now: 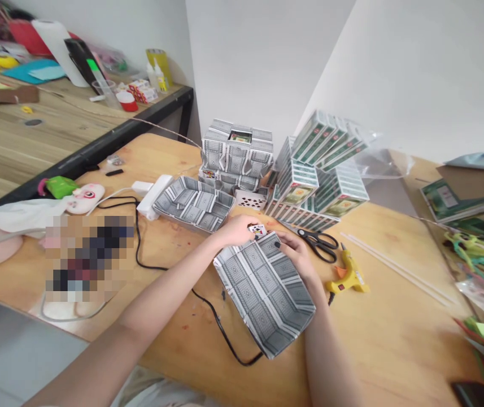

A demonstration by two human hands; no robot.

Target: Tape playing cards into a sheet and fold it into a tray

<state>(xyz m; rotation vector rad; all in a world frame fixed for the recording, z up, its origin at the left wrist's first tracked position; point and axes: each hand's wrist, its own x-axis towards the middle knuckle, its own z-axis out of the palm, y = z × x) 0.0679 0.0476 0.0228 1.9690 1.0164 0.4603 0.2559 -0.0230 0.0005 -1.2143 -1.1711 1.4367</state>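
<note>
My left hand (pixel 240 230) is closed at the far end of a tray made of grey-backed playing cards (pixel 262 282), with a playing card (pixel 257 230) showing a J at its fingers. Whether that card is loose or joined to the tray's wall, I cannot tell. Around the same end, on the right side, my right hand (pixel 296 251) grips the wall, its dark-nailed thumb on the inside. The tray is tilted with its inside towards me. Beyond my left hand lies a second card tray (pixel 195 200). A black-handled pair of scissors (pixel 320 242) is just past my right hand.
A yellow glue gun (pixel 347 274) lies at the right beside clear glue sticks (pixel 394 268). Stacked card boxes (pixel 330 195) and a card-covered box (pixel 237 150) stand behind. A black cable (pixel 214 311) runs under the tray; a white power strip (pixel 154 198) is left.
</note>
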